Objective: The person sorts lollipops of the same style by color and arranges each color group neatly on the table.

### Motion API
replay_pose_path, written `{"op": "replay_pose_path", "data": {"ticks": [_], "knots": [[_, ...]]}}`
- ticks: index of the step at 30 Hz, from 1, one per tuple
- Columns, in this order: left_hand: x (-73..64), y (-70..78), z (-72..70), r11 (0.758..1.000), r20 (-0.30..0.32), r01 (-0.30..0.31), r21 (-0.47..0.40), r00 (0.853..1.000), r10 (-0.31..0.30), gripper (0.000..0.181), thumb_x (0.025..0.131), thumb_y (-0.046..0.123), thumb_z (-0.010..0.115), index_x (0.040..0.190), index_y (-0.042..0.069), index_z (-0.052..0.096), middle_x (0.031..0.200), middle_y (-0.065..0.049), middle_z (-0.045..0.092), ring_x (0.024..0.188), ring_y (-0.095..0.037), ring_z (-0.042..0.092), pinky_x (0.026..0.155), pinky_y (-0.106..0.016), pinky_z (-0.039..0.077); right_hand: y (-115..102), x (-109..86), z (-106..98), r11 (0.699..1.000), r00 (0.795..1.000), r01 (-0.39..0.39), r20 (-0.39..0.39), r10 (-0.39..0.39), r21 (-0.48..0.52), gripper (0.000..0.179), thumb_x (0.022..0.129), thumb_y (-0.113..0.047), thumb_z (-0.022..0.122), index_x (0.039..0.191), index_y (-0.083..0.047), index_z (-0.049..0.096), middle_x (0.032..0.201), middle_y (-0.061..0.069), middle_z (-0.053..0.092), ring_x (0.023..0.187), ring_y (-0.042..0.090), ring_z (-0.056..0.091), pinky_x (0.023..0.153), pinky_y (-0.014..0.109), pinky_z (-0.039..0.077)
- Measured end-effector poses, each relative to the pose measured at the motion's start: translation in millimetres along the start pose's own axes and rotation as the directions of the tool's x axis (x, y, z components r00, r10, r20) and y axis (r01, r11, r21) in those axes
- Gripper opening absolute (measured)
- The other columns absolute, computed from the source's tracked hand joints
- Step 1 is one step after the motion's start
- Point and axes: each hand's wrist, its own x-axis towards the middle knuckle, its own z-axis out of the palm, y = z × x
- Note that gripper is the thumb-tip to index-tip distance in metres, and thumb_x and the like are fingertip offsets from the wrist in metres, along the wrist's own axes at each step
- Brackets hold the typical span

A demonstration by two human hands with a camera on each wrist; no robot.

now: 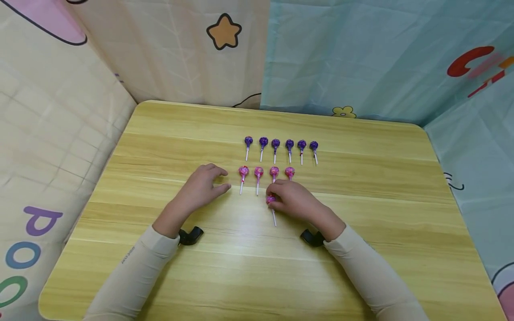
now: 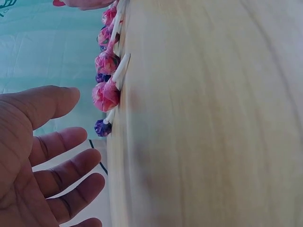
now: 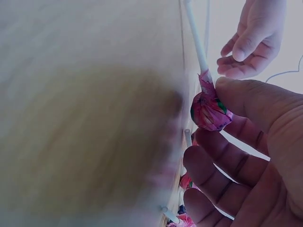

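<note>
My right hand (image 1: 295,199) pinches a pink-wrapped lollipop (image 1: 271,200) by its candy head, with the white stick pointing toward me. In the right wrist view the thumb and fingers hold that lollipop (image 3: 211,112) at its wrapper. Just beyond lies a row of pink lollipops (image 1: 259,171), several of them, sticks toward me; my right hand partly covers the right end. My left hand (image 1: 202,187) is beside the row's left end, fingers spread and holding nothing. The left wrist view shows the same hand (image 2: 52,156) apart from the pink lollipops (image 2: 105,96).
Behind the pink row, several purple lollipops (image 1: 275,143) form another row, sticks toward me. Everything lies on a wooden table (image 1: 249,276). Printed curtains (image 1: 345,58) hang along its far edge and sides. Both wrists carry black mounts (image 1: 191,236).
</note>
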Motion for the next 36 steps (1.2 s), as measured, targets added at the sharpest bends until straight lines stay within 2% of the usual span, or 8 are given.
{"op": "replay_pose_path", "data": {"ticks": [11,26,36], "knots": [[1.4,2.2,0.3,1.000,0.008,0.000,0.007,1.000,0.000,0.039,0.091,0.028,0.073,0.119,0.000,0.067,0.120,-0.016,0.065,0.118,-0.038,0.054,0.102,-0.051,0.042,-2.4,-8.2,-9.2,1.000,0.999,-0.020,-0.026,0.020,0.015,0.012,0.092,-0.020,0.073,0.099,-0.012,0.069,0.092,-0.003,0.061,0.080,0.013,0.055,0.075,0.032,0.049],[1.5,-0.1,5.3,1.000,0.009,-0.011,-0.005,1.000,0.011,0.039,0.091,0.028,0.073,0.119,0.001,0.067,0.118,-0.015,0.065,0.115,-0.038,0.055,0.100,-0.052,0.043,7.5,-21.2,-19.3,0.997,0.996,-0.065,-0.053,0.067,0.039,0.014,0.091,-0.018,0.073,0.102,-0.010,0.069,0.097,-0.001,0.065,0.088,0.016,0.059,0.081,0.035,0.051],[-0.9,0.2,6.2,1.000,0.019,0.003,-0.011,1.000,-0.003,0.040,0.091,0.029,0.073,0.119,0.001,0.067,0.120,-0.014,0.065,0.117,-0.037,0.054,0.100,-0.050,0.043,14.9,-26.9,-29.5,0.988,0.988,-0.136,-0.063,0.140,0.077,0.015,0.091,-0.018,0.074,0.103,-0.011,0.069,0.100,0.001,0.065,0.092,0.018,0.061,0.084,0.038,0.052]]}}
